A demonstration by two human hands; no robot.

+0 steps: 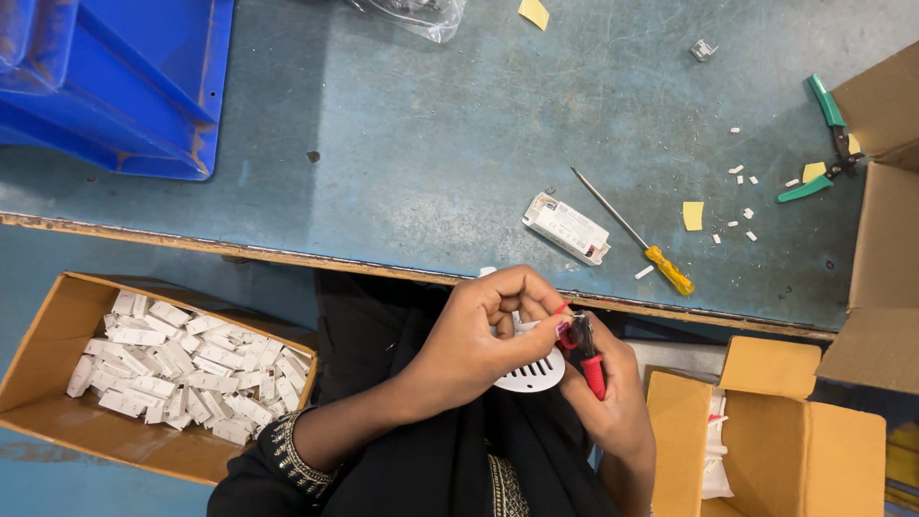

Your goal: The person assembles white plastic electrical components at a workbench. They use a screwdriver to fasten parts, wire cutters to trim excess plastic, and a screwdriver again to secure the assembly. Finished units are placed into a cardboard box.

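Note:
My left hand point(476, 337) is closed around a round white plastic part with slots point(532, 373), held over my lap below the bench edge. My right hand point(613, 393) grips a small red-handled cutter point(584, 349) whose jaws meet the white part next to my left thumb. On the blue bench top above lie a white rectangular module point(567, 228) and a yellow-handled screwdriver point(641, 239).
A cardboard box point(38, 354) at the left holds several white modules. Another open cardboard box point(766, 440) stands at the right. Green-handled pliers point(825, 144), small white bits and yellow scraps lie on the bench's right. A blue plastic bin point(115, 86) sits far left.

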